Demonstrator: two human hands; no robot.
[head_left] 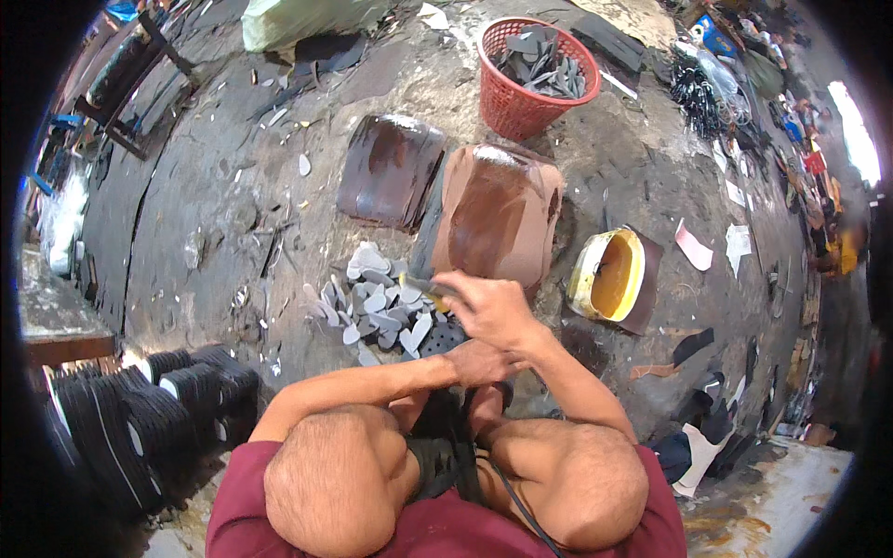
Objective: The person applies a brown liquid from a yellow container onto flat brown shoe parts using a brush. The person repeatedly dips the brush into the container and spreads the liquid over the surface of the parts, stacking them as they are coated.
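Observation:
My right hand [491, 312] reaches to the left, its fingers closed around a thin dark piece [424, 285] with yellow patches; its kind is unclear. My left hand [484, 363] lies beneath my right wrist, and its fingers are mostly hidden. Just beyond and left of both hands is a loose heap of small grey rounded cutouts [379, 302]. A dark piece with holes [441, 340] shows at the heap's near right edge. To the right stands a cut-open yellowish container [584, 275] with amber-brown contents, on a dark brown sheet.
Two brown-smeared stacks of sheets [498, 214] [389, 172] lie ahead. Behind them stands a red basket [521, 107] of grey cutouts. Stacked black soles [107, 428] are at the left, a small wooden stool [121, 84] far left. Scraps [693, 245] litter the floor on the right.

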